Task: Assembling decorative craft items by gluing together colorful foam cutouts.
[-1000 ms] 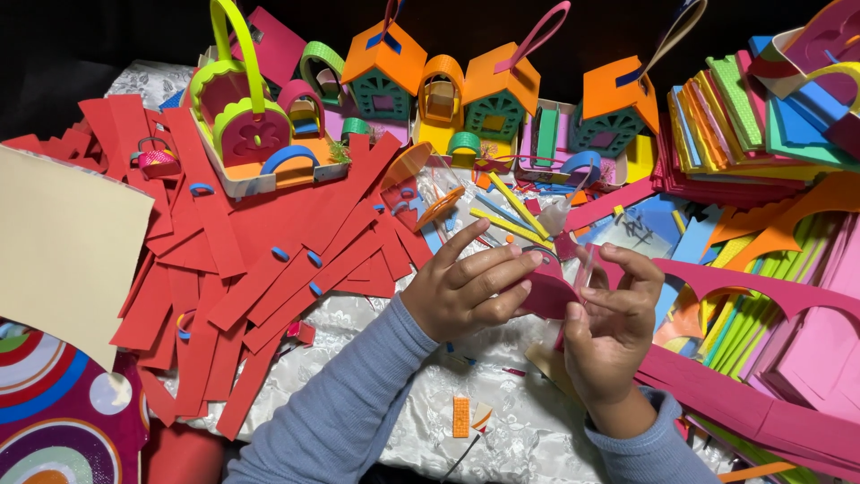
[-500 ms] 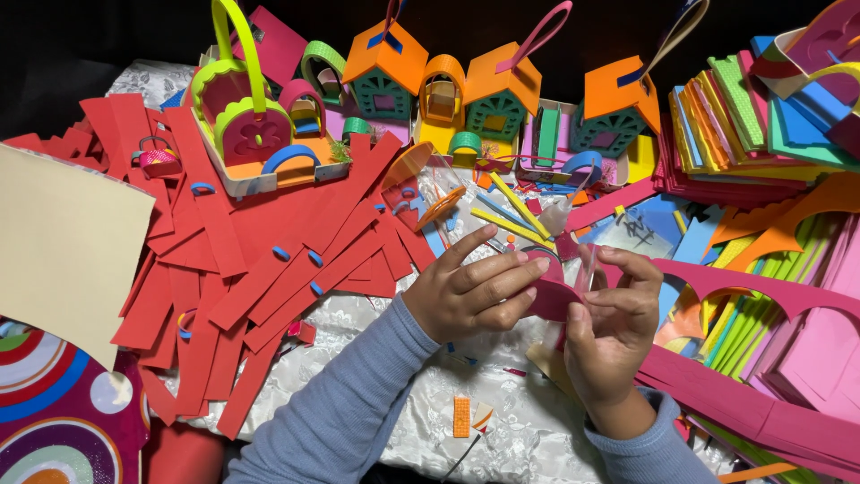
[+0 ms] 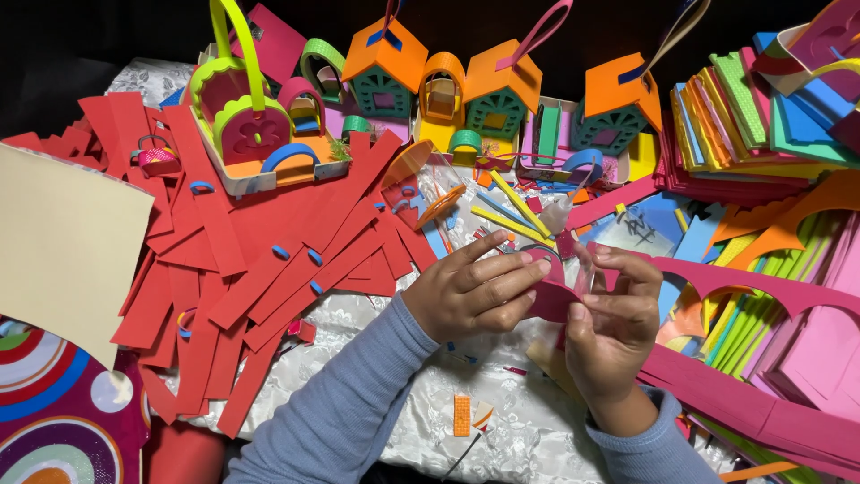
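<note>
Foam strips (image 3: 269,242) left of hands, little houses (image 3: 466,90) behind.

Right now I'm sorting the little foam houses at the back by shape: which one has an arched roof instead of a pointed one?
The small yellow-orange house, second from the left: its roof curves over; the others have peaked orange roofs.

white cloth (image 3: 358,358) open below the hands, red strips (image 3: 242,260) crowd left, foam sheets (image 3: 788,358) right

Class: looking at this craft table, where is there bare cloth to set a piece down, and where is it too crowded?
Bare white cloth lies between the red strips and the left hand. The foam houses and foam sheet stacks crowd the rest.
</note>
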